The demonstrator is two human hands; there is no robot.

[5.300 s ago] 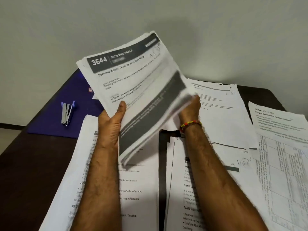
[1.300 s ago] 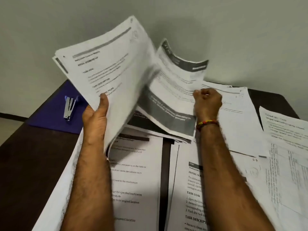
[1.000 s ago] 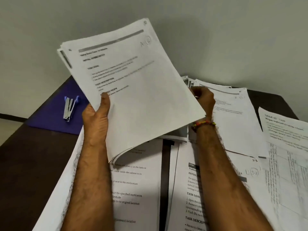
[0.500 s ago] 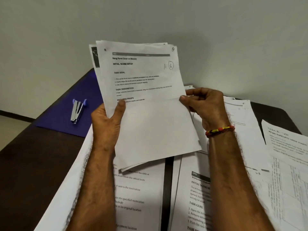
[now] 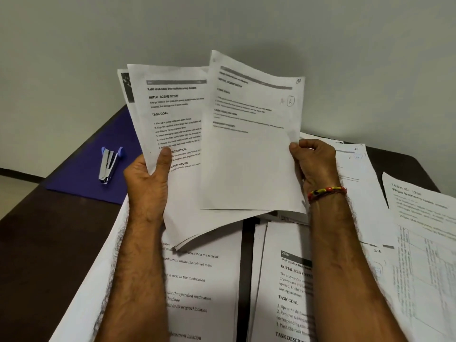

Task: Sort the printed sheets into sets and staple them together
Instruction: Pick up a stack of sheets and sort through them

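Your right hand (image 5: 312,164) had just peeled the top sheet (image 5: 249,154) toward 3 o'clock; your left hand (image 5: 148,176) stayed clamped on the stack (image 5: 172,124). Sorting continued; stapler (image 5: 108,165) untouched.

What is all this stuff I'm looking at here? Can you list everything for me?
single sheet: one, white, marked "A 6" in red, lifted in the right hand
stack of sheets: several, white with black print, raised in the left hand
loose printed sheets: many, white, spread over the table below the arms and off to the right
stapler: one, silver and blue, lying on the folder
folder: one, purple, far left part of the table
table: one, dark brown
wall: light grey, behind
bracelet: one, red, yellow and black beads, right wrist
left hand: grips the stack
right hand: pinches the single sheet
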